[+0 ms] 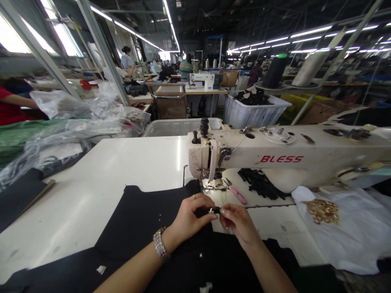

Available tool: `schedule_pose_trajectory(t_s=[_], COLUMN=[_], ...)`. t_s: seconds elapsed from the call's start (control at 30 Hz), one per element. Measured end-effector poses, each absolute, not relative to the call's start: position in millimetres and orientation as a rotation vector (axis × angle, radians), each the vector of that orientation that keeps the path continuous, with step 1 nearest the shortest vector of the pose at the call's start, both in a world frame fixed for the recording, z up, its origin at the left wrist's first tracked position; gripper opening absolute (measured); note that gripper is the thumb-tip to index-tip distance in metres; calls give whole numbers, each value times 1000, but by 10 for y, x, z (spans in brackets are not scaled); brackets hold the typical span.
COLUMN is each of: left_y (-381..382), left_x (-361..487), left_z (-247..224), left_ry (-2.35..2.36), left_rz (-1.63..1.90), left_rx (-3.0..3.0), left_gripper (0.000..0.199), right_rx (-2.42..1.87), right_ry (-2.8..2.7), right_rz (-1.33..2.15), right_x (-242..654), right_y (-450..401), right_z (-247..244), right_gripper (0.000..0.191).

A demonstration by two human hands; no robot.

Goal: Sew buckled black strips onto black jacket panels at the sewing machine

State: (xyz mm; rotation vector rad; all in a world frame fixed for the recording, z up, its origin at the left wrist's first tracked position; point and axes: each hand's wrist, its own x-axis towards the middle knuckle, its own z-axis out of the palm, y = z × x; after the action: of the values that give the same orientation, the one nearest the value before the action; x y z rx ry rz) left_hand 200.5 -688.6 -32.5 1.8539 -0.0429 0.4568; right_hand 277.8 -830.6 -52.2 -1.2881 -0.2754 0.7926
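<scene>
Below the needle area of a cream sewing machine (pixel 282 150), both hands meet over black fabric (pixel 143 215). Between them runs a narrow black strip (pixel 216 210), with a small shiny piece on it that looks like a metal ring (pixel 211 211). My left hand (pixel 194 213), with a wristwatch, is closed, thumb and fingers pinching the strip near the ring. My right hand (pixel 240 224) pinches the other end of it between thumb and fingertips. Pink thread snips (pixel 236 192) lie on the machine bed. Gold metal rings (pixel 322 211) are heaped on a white plastic bag (pixel 348 240) at right.
Cut black strips (pixel 262 185) lie under the machine arm. The white table (pixel 137 162) extends left, with plastic-wrapped goods (pixel 76 110) beyond it. A crate of black scraps (pixel 256 108) and thread cones (pixel 275 71) stand behind the machine. Other people work in the background.
</scene>
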Motion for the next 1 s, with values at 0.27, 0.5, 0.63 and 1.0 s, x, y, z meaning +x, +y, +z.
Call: schedule_pose_trajectory(t_s=[0.27, 0.5, 0.63, 1.0], left_y=[-6770, -6461, -6285, -6156], left_x=[1965, 2099, 2195, 2269], left_z=[-308, -418, -457, -402], left_ry=[-634, -680, -654, -914], left_rz=[676, 649, 570, 372], left_rx=[2524, 2614, 2705, 2837], left_gripper=[22, 22, 27, 29], right_rx=[-1351, -1920, -2163, -2251], right_ry=[-302, -852, -1267, -1276], right_rz=[884, 197, -123, -167], right_x=[2803, 2544, 2378, 2354], right_y=[-8293, -8470, -8578, -8576], right_z=[-523, -516, -557, -600], right_gripper=[27, 26, 32, 29])
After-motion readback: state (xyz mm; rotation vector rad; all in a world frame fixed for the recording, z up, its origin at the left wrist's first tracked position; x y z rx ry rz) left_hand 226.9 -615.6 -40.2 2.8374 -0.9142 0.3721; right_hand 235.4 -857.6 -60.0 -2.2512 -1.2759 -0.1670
